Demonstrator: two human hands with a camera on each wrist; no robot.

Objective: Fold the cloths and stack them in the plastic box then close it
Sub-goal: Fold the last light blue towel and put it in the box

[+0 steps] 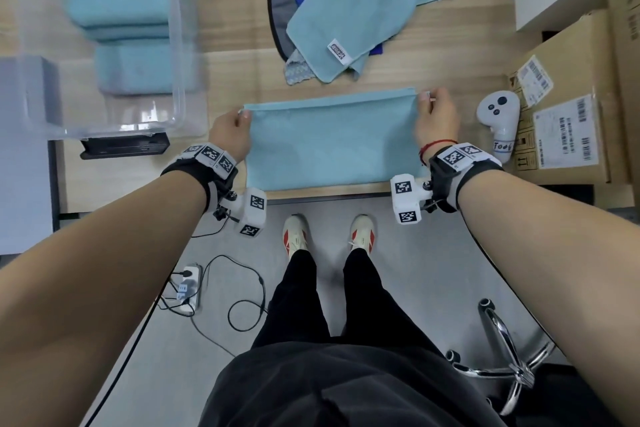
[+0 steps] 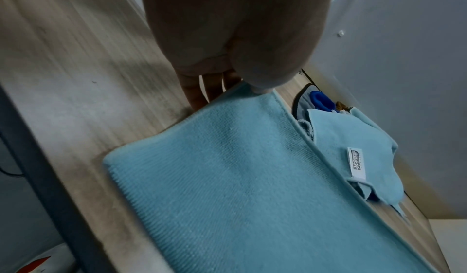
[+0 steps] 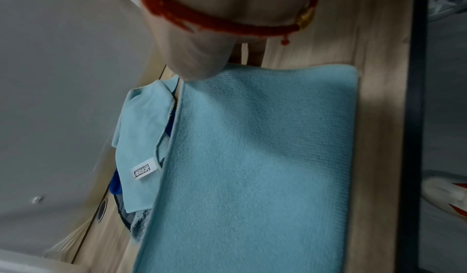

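On the wooden table [image 1: 235, 80], head view: a light blue cloth [image 1: 332, 146] lies flat as a wide rectangle at the near edge. The left hand [image 1: 230, 132] pinches its far left corner; the right hand [image 1: 434, 118] pinches its far right corner. The clear plastic box [image 1: 180, 45] at far left holds folded blue cloths [image 1: 121, 3].

Left wrist view: the thumb presses on the cloth corner, fingers [image 2: 194, 95] beneath; the weave shows fine ribs.

Right wrist view: the cloth has a stitched hem; an unfolded cloth with a white label [image 3: 144, 169] lies just beyond.
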